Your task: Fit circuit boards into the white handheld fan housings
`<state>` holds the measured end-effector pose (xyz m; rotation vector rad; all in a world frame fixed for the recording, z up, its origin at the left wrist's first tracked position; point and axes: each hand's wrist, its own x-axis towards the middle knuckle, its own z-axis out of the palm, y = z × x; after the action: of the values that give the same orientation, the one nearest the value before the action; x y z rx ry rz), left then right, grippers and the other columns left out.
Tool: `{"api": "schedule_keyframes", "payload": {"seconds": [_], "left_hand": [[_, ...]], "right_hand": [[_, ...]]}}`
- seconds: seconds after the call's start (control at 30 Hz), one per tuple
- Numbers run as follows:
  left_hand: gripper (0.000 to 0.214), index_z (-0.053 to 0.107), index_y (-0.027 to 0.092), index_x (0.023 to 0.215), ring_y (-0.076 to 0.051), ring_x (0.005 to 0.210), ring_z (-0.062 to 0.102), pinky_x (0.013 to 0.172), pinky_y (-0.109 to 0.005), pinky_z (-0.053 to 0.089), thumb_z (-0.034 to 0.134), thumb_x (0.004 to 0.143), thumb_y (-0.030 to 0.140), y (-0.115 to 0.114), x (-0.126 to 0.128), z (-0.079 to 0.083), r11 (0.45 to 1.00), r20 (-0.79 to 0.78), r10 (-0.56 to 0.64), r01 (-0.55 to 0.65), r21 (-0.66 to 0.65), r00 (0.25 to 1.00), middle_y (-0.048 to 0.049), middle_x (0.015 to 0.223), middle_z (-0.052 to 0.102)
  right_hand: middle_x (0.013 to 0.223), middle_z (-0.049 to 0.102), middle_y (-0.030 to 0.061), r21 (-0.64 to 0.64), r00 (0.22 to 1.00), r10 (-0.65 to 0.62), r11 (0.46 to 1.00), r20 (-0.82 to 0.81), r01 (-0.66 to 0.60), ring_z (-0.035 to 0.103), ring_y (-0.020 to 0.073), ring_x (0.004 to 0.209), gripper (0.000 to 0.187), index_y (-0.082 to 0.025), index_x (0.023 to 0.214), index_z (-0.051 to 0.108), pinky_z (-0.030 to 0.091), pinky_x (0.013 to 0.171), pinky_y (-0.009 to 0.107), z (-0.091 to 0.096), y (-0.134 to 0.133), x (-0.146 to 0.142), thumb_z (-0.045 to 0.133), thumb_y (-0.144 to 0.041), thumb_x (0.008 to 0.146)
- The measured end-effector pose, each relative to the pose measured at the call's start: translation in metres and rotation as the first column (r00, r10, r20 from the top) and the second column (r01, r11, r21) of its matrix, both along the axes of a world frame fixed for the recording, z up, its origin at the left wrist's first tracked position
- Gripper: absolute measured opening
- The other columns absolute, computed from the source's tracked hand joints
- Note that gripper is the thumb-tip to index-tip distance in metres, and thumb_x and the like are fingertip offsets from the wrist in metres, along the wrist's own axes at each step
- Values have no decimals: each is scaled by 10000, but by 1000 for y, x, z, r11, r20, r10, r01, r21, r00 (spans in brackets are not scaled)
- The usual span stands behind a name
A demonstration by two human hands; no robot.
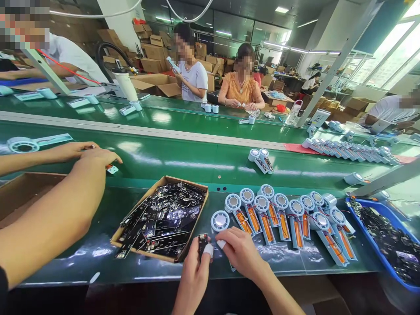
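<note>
My left hand (194,273) pinches a narrow black circuit board (202,244) upright between thumb and fingers, a white cover on the thumb. Just to its right, my right hand (243,251) has its fingers drawn together, one tip covered in white; what they grip is too small or hidden to make out. Directly beyond that hand lies a light blue handheld fan (220,221), its round head showing and its handle mostly hidden under the hand. A cardboard tray (205,194) heaped with black circuit boards (167,218) stands left of my hands.
Several blue fans (297,208) with open handles and orange insides lie at right. Beyond them is a blue bin (357,227) of dark boards. A co-worker's arms (82,188) reach in from the left. Two fans (260,159) rest on the green conveyor belt (183,153); people sit opposite.
</note>
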<state>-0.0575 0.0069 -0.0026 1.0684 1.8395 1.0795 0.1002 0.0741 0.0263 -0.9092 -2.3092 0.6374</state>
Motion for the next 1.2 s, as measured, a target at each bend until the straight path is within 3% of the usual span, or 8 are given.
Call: {"api": "schedule_keyframes", "payload": {"seconds": [0.1,0.2,0.33,0.43,0.63,0.83,1.0,1.2], "left_hand": [[408,675,223,953,-252,693,669,711,-350,558,515,833,579,3,-1,8,999,91,-32,34,-14,995,-14,667,645],[399,635,226,807,-200,578,586,567,-297,512,582,799,621,9,-3,16,997,193,-75,80,-19,978,36,592,547],[413,633,209,748,-144,490,471,448,-247,404,713,674,607,20,1,19,989,299,-85,116,-86,950,69,547,504],[414,607,204,655,-114,419,403,413,-231,321,725,630,600,26,5,20,986,345,-56,106,-129,937,83,463,457],[395,562,207,603,-82,412,306,410,-208,246,677,636,584,26,7,19,987,440,6,64,-144,898,104,431,365],[351,630,187,685,-108,483,417,438,-217,362,699,678,531,15,3,17,991,517,2,66,-113,856,59,525,486],[455,693,186,971,-177,647,609,628,-284,537,663,777,597,-1,-6,18,997,384,-36,60,-52,923,-10,718,678],[440,715,196,884,-213,582,670,557,-283,525,515,876,587,-6,-9,9,991,60,-130,132,-36,990,-36,654,718]], "right_hand": [[843,698,13,-92,993,-115,989,-7,113,645,172,764,187,-220,1025,640,492,670,245,-3,-4,-3,595,-89,899],[857,700,15,-90,996,-92,992,17,93,640,182,801,259,-225,1099,621,495,673,244,-1,-6,-3,583,-67,897],[991,739,52,31,995,9,999,96,-12,629,207,827,583,-200,1479,371,518,708,285,1,-7,0,489,-34,933],[882,722,61,178,981,0,983,195,-35,604,215,755,611,-148,1549,254,498,670,305,-2,-7,0,421,-57,968],[849,716,58,194,978,-12,981,210,-29,572,214,745,478,-138,1459,418,476,667,311,4,-6,-1,453,-79,987],[963,737,50,55,999,32,998,22,-33,561,198,809,238,-214,1036,685,494,738,311,7,-4,0,491,-88,982],[954,729,58,88,1000,-3,996,4,3,565,201,828,221,-218,1029,689,493,725,307,1,-5,-2,508,-101,977],[837,692,45,287,992,-30,958,120,-6,508,190,704,189,-200,926,631,429,652,314,3,-6,-9,487,-91,979]]}}
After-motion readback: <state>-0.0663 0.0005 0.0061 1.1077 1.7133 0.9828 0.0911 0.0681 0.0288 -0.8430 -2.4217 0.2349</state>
